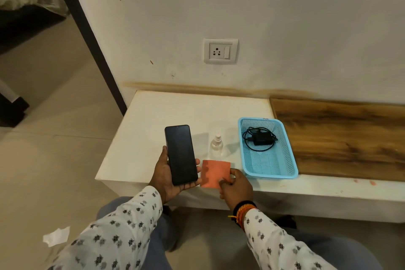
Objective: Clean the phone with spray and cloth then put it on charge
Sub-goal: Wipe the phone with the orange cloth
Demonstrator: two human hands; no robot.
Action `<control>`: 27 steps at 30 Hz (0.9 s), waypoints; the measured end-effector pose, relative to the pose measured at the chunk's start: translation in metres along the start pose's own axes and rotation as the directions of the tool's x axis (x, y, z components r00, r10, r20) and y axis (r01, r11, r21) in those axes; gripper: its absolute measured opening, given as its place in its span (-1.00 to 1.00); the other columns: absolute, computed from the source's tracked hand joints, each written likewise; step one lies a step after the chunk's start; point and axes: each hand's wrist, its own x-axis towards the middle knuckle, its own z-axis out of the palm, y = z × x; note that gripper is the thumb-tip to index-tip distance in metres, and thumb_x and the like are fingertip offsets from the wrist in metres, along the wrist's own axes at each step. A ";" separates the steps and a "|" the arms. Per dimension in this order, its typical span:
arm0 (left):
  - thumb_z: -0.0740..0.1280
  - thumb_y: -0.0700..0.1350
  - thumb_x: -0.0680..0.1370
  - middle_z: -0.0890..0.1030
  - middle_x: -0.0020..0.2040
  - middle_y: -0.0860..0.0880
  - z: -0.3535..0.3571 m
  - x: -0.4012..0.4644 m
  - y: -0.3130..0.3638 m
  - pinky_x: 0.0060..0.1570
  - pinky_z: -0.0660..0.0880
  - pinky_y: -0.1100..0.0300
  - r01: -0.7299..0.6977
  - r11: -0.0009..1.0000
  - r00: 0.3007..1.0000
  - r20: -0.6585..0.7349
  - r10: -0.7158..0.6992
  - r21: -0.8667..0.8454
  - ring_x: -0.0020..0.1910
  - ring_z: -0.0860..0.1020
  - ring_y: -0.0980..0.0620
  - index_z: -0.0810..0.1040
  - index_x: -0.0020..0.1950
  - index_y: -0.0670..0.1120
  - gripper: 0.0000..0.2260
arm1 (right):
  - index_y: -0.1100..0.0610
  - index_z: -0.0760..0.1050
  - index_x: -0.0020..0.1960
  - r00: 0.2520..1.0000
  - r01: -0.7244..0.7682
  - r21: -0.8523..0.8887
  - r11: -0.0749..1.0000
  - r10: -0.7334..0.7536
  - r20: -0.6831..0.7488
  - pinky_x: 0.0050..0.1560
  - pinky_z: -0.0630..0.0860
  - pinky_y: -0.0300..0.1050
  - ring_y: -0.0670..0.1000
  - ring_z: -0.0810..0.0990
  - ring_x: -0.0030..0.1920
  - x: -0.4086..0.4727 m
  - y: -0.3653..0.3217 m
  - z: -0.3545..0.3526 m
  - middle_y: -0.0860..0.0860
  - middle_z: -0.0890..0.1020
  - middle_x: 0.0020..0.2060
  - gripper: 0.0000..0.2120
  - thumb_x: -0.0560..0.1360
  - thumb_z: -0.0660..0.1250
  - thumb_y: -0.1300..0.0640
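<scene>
My left hand holds a black phone screen up above the front of the white table, fingers curled round its edges. My right hand pinches the lower right corner of an orange cloth lying at the table's front edge. A small clear spray bottle with a white nozzle stands upright just behind the cloth. A black charger with its coiled cable lies in a light blue basket to the right.
A white wall socket with a switch sits on the wall above the table. A wooden surface adjoins the table on the right. A scrap of white paper lies on the tiled floor at the left.
</scene>
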 end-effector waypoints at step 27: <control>0.06 0.47 0.49 0.67 0.10 -0.28 -0.005 0.006 0.001 -0.06 0.62 -0.21 -0.010 1.000 1.000 -0.027 0.010 -0.004 -0.05 0.68 -0.25 0.58 0.25 -0.19 -0.21 | 0.09 0.58 0.21 0.963 -0.011 -0.083 0.996 -0.012 -0.269 0.16 0.46 -0.09 0.06 0.57 0.09 0.005 0.002 0.014 0.06 0.60 0.10 -0.71 0.51 0.30 0.19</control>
